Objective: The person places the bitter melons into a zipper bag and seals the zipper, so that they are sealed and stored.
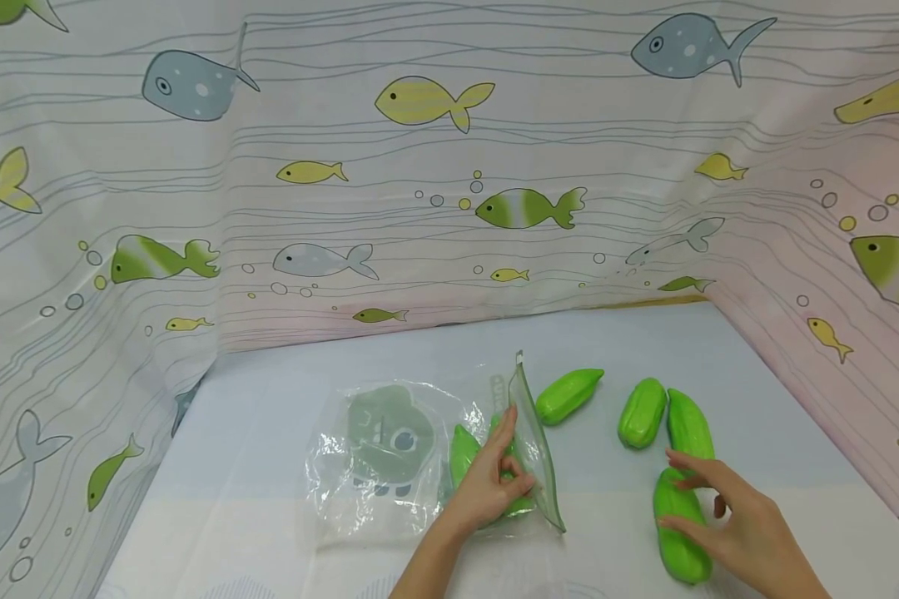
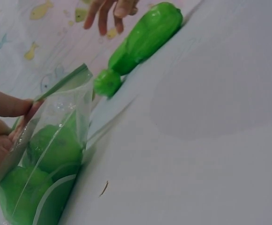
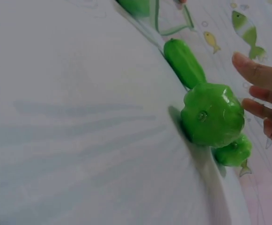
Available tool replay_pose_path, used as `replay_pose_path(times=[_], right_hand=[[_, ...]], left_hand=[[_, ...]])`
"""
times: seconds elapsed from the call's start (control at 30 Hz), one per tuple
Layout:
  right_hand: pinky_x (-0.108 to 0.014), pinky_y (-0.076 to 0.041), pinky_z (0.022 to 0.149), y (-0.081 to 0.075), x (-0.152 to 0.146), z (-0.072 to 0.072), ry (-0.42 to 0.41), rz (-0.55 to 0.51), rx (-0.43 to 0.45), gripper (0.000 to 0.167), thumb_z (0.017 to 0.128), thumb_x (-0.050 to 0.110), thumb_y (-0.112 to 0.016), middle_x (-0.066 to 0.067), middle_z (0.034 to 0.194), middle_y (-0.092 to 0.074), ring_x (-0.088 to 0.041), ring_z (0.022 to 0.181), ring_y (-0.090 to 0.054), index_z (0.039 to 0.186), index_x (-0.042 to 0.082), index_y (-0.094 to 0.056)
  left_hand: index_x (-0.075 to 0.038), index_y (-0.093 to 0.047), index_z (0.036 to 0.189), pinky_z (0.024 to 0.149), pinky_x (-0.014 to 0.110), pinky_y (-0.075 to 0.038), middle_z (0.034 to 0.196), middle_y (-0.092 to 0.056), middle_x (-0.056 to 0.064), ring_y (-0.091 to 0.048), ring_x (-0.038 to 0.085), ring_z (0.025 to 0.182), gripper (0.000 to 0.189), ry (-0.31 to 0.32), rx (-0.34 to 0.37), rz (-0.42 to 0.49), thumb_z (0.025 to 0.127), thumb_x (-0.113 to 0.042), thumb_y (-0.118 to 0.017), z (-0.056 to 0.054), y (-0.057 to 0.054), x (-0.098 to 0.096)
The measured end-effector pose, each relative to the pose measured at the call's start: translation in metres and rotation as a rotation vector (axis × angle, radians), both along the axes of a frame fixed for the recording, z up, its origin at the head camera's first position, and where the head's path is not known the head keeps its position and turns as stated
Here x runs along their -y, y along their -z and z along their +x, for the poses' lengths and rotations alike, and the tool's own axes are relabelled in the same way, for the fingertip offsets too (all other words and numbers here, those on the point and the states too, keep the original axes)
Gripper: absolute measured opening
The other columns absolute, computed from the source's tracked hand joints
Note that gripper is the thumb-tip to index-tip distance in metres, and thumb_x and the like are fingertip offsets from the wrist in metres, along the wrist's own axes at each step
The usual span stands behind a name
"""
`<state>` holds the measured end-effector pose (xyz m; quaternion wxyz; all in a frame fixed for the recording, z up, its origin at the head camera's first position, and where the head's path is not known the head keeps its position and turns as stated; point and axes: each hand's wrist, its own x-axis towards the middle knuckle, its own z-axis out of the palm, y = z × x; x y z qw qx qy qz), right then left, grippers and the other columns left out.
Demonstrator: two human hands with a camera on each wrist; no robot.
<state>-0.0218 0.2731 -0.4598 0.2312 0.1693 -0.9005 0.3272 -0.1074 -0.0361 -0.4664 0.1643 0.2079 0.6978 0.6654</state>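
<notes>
A clear zip bag [image 1: 330, 520] with a grey-green cartoon print lies on the table, its mouth facing right. My left hand [image 1: 487, 482] pinches the edge of that mouth between thumb and fingers, and the green rim stands raised. Inside the bag are green ridged cucumber-like vegetables [image 2: 56, 147], partly covered by the hand in the head view. At the right, my right hand [image 1: 745, 520] hovers with thumb and fingers spread about the nearest loose vegetable [image 1: 683, 545]. In the right wrist view a gap shows between the fingertips [image 3: 241, 60] and that vegetable's rounded end [image 3: 210, 115].
Farther back lie more loose vegetables: one [image 1: 691, 426] touching or nearly touching the nearest one, another [image 1: 642, 413] beside it, and one [image 1: 569, 396] just right of the bag mouth. Fish-printed sheeting [image 1: 434, 249] walls the pale tabletop [image 1: 255, 416] at the back and sides.
</notes>
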Motion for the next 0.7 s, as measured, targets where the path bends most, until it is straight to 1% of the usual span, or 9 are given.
replay_pose_path(times=[0.13,0.23,0.37,0.47,0.57,0.7], right_hand=[[-0.012,-0.035,0.059,0.003,-0.004,0.005,0.025,0.007,0.004,0.089,0.049,0.014,-0.094,0.009,0.112,-0.064,0.007,0.085,-0.054,0.13,0.011,-0.058],[-0.012,-0.035,0.059,0.005,-0.006,0.008,0.053,0.018,0.029,0.089,0.05,0.018,-0.094,0.008,0.114,-0.064,0.007,0.087,-0.052,0.131,0.012,-0.058],[-0.012,-0.039,0.061,0.007,-0.008,0.014,0.126,0.074,0.088,0.087,0.052,0.03,-0.094,0.01,0.113,-0.062,0.008,0.091,-0.052,0.131,0.019,-0.058],[-0.016,-0.044,0.06,0.007,-0.008,0.016,0.17,0.119,0.118,0.085,0.053,0.04,-0.092,0.011,0.11,-0.061,0.006,0.089,-0.052,0.129,0.022,-0.059],[-0.02,-0.047,0.059,0.007,-0.008,0.017,0.183,0.136,0.129,0.085,0.053,0.043,-0.091,0.01,0.109,-0.06,0.004,0.088,-0.053,0.129,0.022,-0.059],[-0.022,-0.047,0.057,0.006,-0.008,0.017,0.18,0.127,0.143,0.086,0.054,0.043,-0.091,0.008,0.11,-0.06,0.002,0.088,-0.054,0.13,0.02,-0.058]], left_hand=[[-0.009,-0.01,0.155,0.067,0.027,-0.058,0.16,-0.002,0.015,-0.058,0.006,0.071,0.093,0.003,0.001,0.0,0.082,0.015,-0.062,0.0,0.0,-0.001],[-0.009,-0.01,0.155,0.067,0.027,-0.058,0.16,-0.002,0.015,-0.057,0.005,0.072,0.093,0.005,0.0,-0.006,0.082,0.015,-0.062,-0.001,0.0,-0.001],[-0.009,-0.01,0.155,0.066,0.026,-0.057,0.161,-0.002,0.012,-0.057,0.005,0.072,0.093,0.007,0.002,-0.02,0.082,0.015,-0.063,0.0,-0.002,0.0],[-0.009,-0.01,0.155,0.066,0.026,-0.057,0.16,-0.002,0.013,-0.057,0.006,0.072,0.093,0.009,-0.001,-0.018,0.082,0.014,-0.063,0.001,-0.003,0.0],[-0.009,-0.011,0.155,0.065,0.025,-0.057,0.16,-0.002,0.015,-0.057,0.006,0.072,0.093,0.01,-0.008,-0.02,0.082,0.014,-0.063,0.001,-0.004,0.0],[-0.011,-0.011,0.155,0.065,0.024,-0.056,0.16,-0.003,0.014,-0.057,0.007,0.072,0.094,0.008,-0.007,-0.034,0.082,0.014,-0.064,0.001,-0.005,-0.001]])
